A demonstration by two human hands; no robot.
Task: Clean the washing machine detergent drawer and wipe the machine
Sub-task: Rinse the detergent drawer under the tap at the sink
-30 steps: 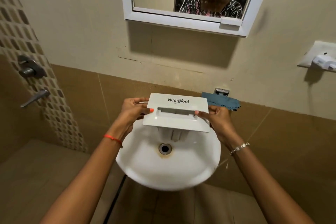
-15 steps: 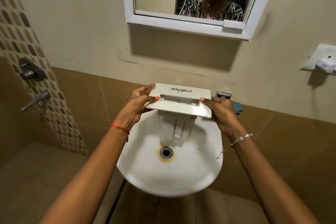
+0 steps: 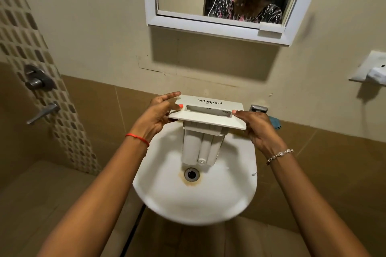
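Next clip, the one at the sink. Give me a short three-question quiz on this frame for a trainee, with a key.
1. True or false: the drawer lies flat in the sink with no hand on it.
2. Of the left hand and the right hand, which grips the drawer? A) only the left B) only the right C) both, one at each end of the front panel
3. Fill in: the word printed on the drawer's front panel is ____.
Key: 1 false, it is held over the sink with its body pointing down toward the drain; 2 C; 3 Whirlpool.
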